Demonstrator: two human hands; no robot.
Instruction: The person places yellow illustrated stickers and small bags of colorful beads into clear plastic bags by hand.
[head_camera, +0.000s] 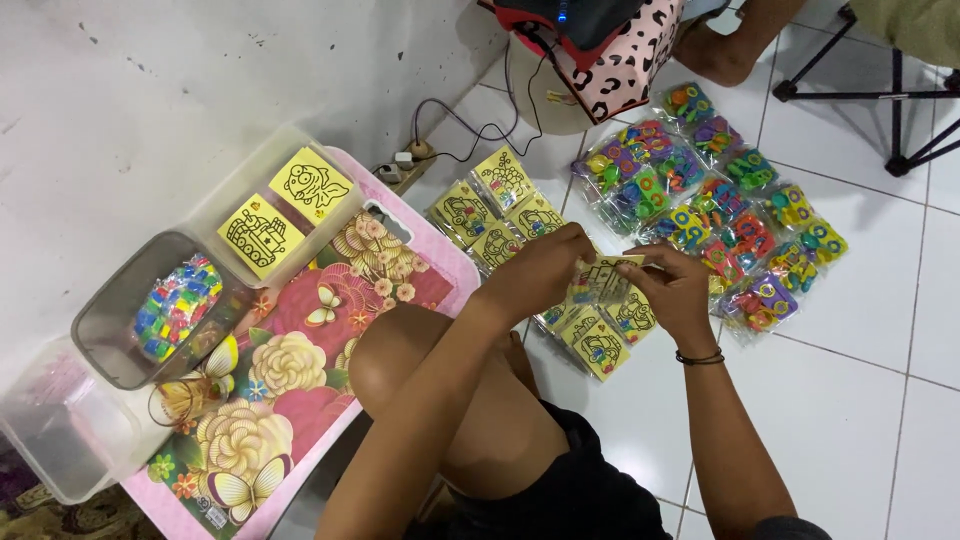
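My left hand (538, 272) and my right hand (672, 290) both grip one small yellow picture card in a clear sleeve (603, 277), held just above the white tiled floor. Under my hands several more packed yellow cards (597, 345) lie on the tiles, and another bunch of yellow cards (495, 208) lies to the left of my hands. My raised knee (385, 355) sits below my left forearm. A dark band circles my right wrist.
Several bags of colourful plastic pieces (715, 205) cover the floor to the right. A flowered pink tray (300, 370) lies at left, with a clear box holding two yellow cards (285, 210), a grey tub of coloured bits (170, 305) and a clear tub (60, 430). Another person's foot (715, 55) and a chair leg (900, 100) are beyond.
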